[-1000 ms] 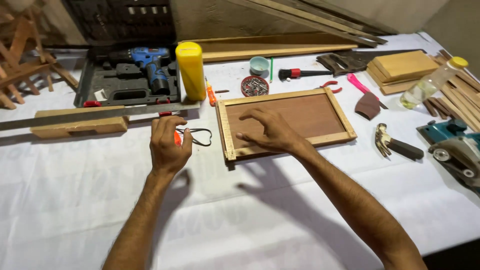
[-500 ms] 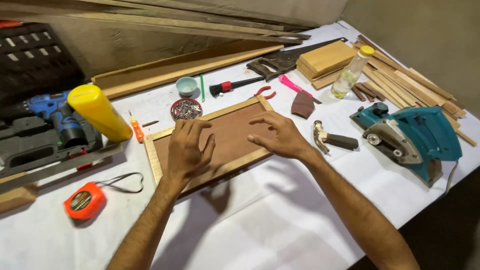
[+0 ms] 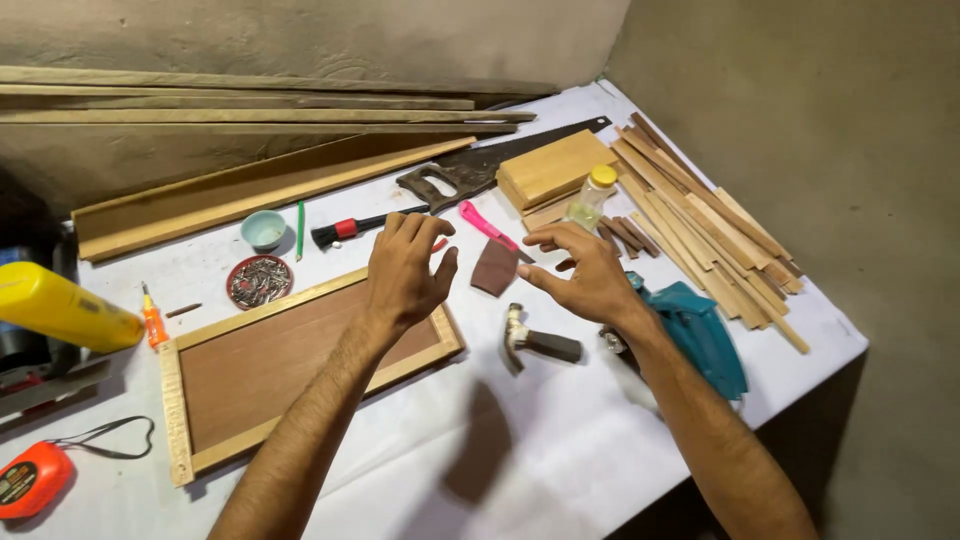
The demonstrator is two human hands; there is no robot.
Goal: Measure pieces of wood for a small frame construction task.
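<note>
Both my hands hover above the white-covered table [image 3: 560, 470]. My left hand [image 3: 405, 268] is spread open over the right end of a flat wooden frame with a brown panel [image 3: 260, 370], holding nothing. Open too, my right hand [image 3: 583, 270] floats above a hammer [image 3: 540, 343] and just right of a brown sandpaper piece [image 3: 494, 266]. A pink-handled tool [image 3: 482, 224] lies between the two hands, farther back.
A teal power saw [image 3: 705, 335] sits under my right forearm. Wooden strips [image 3: 700, 215], a wood block [image 3: 556, 167], a small bottle [image 3: 590, 197], a handsaw [image 3: 480, 168], a dish of screws [image 3: 259, 281], a yellow can [image 3: 62, 308] and an orange tape measure [image 3: 30, 478] lie around. The table edge runs at right.
Both hands have lifted off the wooden frame and moved right, toward the sandpaper and hammer. The view has swung right, so the drill case has left the picture.
</note>
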